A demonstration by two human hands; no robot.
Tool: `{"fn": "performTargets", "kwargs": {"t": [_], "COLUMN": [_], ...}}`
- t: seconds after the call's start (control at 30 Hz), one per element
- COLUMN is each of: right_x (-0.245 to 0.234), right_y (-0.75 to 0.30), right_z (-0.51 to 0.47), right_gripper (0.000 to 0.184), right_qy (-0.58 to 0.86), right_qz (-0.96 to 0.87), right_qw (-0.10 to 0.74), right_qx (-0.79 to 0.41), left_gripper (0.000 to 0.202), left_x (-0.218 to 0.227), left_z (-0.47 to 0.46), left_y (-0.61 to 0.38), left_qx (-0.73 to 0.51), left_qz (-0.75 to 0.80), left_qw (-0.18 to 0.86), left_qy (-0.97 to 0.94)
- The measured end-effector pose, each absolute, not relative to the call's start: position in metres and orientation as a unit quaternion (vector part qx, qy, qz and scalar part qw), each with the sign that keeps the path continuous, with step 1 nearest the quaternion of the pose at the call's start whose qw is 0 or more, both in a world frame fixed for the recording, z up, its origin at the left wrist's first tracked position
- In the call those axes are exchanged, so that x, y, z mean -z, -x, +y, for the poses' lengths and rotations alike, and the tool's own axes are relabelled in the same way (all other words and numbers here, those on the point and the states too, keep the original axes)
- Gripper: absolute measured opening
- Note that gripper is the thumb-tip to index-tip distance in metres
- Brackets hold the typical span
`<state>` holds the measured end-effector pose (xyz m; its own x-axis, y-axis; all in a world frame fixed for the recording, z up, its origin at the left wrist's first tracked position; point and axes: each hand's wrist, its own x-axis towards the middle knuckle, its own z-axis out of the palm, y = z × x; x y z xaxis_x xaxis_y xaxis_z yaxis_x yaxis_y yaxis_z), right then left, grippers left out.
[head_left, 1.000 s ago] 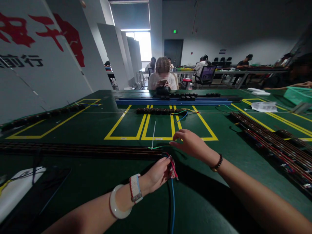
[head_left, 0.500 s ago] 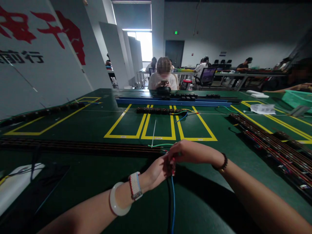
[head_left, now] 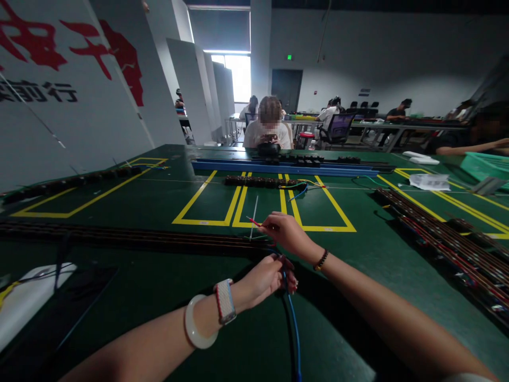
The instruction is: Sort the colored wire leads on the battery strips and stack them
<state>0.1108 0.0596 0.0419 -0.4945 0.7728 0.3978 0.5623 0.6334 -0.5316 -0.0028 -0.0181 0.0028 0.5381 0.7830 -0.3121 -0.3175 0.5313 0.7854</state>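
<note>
My left hand (head_left: 264, 280), with a watch band and a pale bangle on its wrist, is closed around a blue wire (head_left: 293, 318). From the fingers this wire runs down to the near edge of the view. Just above it, my right hand (head_left: 286, 232) pinches a red wire (head_left: 255, 222), whose thin tip points up and left. Beside that tip a white cable tie (head_left: 254, 212) sticks up from the right end of a long dark wire bundle (head_left: 159, 240). Where the red wire leads beneath my hands is hidden.
Ahead lie a short wire bundle (head_left: 258, 182) and a blue rail (head_left: 286, 166) on the green table (head_left: 222, 329). Bundles with red wires (head_left: 445, 239) lie at right, near a green basket (head_left: 487, 167). A person (head_left: 250, 135) sits opposite.
My right hand has moved up and left, away from my left hand, bringing the red wire into sight. My left hand stays low on the blue wire.
</note>
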Motion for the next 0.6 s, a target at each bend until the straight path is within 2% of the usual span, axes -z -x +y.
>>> {"fn": "performTargets", "kwargs": {"t": [0.3, 0.4, 0.53, 0.6], "right_x": [-0.035, -0.050, -0.068, -0.066], "right_y": [-0.093, -0.104, -0.142, -0.164], "right_z": [0.045, 0.047, 0.063, 0.076], "right_gripper": [0.016, 0.020, 0.036, 0.041], "right_qy": [0.333, 0.331, 0.373, 0.409], "right_qz": [-0.914, -0.906, -0.839, -0.810], "right_qw": [0.226, 0.245, 0.320, 0.318], "right_qx": [-0.048, -0.101, -0.233, -0.275], "left_gripper": [0.013, 0.015, 0.017, 0.019], "left_x": [0.006, 0.003, -0.005, -0.008], "left_z": [-0.015, -0.016, -0.018, -0.019], "left_y": [-0.001, 0.003, 0.007, 0.007], "left_qx": [-0.358, -0.350, -0.327, -0.327], "left_qz": [0.334, 0.330, 0.337, 0.342], "left_qw": [0.794, 0.801, 0.816, 0.814], "left_qy": [-0.361, -0.356, -0.337, -0.336]}}
